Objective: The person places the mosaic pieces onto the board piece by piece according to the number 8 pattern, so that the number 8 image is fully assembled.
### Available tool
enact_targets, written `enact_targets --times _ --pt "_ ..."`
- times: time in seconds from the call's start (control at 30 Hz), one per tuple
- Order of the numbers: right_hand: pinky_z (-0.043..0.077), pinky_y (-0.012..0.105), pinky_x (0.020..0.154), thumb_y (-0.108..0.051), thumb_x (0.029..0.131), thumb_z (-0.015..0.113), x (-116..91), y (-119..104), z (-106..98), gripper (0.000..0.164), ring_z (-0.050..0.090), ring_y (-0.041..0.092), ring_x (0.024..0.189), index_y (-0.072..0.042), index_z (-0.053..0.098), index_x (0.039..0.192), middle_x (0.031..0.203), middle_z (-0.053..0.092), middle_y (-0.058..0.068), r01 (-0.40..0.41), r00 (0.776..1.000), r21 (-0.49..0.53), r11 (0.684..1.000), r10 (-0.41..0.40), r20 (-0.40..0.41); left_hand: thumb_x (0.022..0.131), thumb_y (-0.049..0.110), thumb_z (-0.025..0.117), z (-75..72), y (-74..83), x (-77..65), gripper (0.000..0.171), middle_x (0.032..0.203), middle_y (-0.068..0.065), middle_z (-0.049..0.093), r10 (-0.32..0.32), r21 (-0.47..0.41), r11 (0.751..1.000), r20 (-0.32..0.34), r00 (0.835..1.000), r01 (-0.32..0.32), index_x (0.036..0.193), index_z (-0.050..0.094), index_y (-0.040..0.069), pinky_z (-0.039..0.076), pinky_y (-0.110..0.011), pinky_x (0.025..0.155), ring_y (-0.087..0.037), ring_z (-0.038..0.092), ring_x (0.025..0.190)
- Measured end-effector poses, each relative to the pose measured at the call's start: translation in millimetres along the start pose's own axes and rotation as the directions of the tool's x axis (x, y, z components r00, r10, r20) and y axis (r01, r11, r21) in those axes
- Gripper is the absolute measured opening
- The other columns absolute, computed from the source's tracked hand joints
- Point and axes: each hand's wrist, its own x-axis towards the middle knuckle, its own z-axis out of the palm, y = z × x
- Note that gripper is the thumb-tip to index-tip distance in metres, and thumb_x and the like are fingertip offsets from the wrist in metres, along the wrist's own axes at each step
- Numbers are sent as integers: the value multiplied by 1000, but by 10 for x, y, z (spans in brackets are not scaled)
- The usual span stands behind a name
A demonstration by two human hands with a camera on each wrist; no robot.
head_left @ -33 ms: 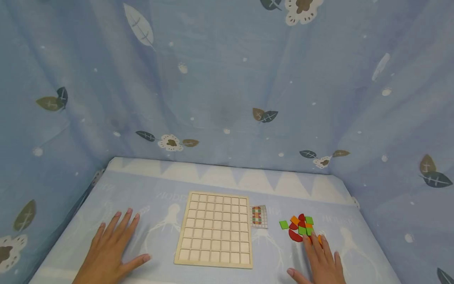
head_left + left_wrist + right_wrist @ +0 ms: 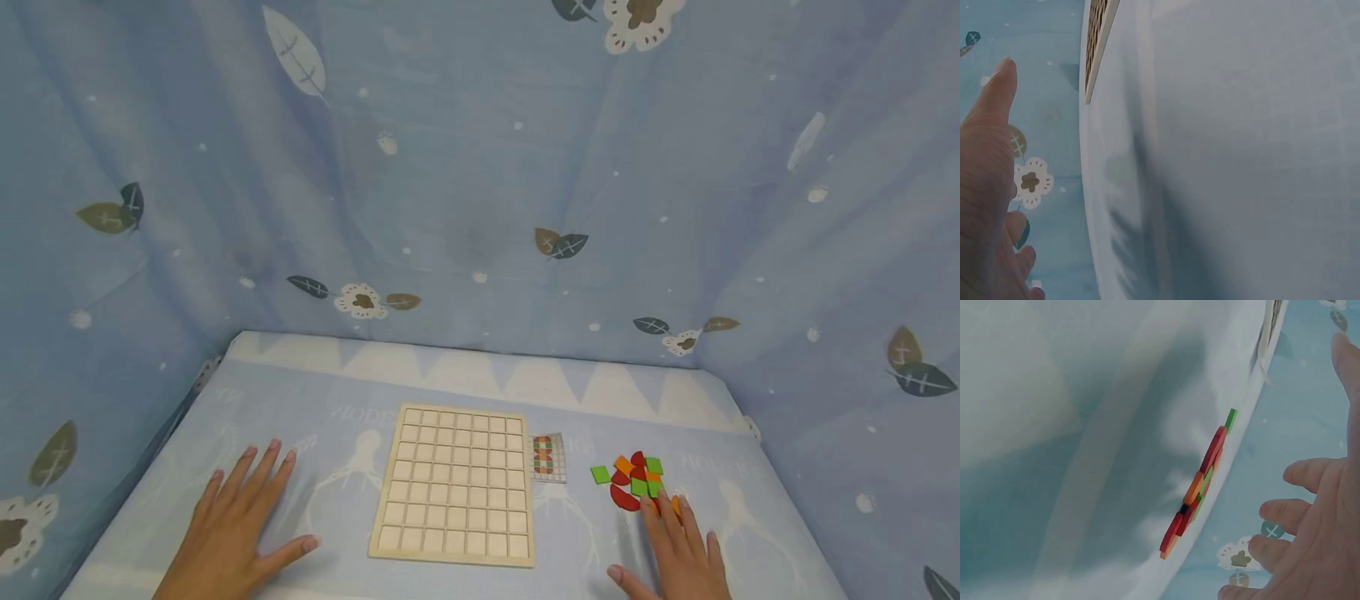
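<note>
A square-celled wooden grid board [image 2: 455,485] lies in the middle of the table, its cells bare. Left of it, my left hand [image 2: 232,525] is held with fingers spread and nothing in it. My right hand [image 2: 681,550] is at the lower right, fingers straight and thumb apart, also holding nothing. In the head view its fingertips overlap the near side of a loose heap of flat red, green and orange pieces [image 2: 638,490], hiding some. The right wrist view shows the hand [image 2: 1310,531] apart from the heap [image 2: 1200,487]. A small pattern card [image 2: 549,457] lies against the board's right edge.
A pale blue printed cloth covers the table [image 2: 330,517]. Blue patterned curtain [image 2: 480,183] surrounds the back and both sides. One green square piece [image 2: 600,474] lies slightly left of the heap.
</note>
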Motion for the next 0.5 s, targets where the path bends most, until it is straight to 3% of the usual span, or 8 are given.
enact_targets --times 0.27,0.5 --pt "15 89 104 -84 79 65 -26 81 -158 115 24 56 143 3 48 152 158 36 33 -46 998 -17 999 46 50 83 73 73 -25 -18 23 117 174 -16 14 2 -18 1000 18 1000 -2 167 24 9 -13 -64 122 -38 0 160" --pt "20 88 103 -81 80 68 -67 158 -216 115 28 58 140 2 43 155 157 36 33 -36 999 -31 999 37 39 81 71 76 -57 -96 -10 119 174 -18 13 10 0 1000 16 1000 -10 167 23 9 -16 -61 122 -45 5 158"
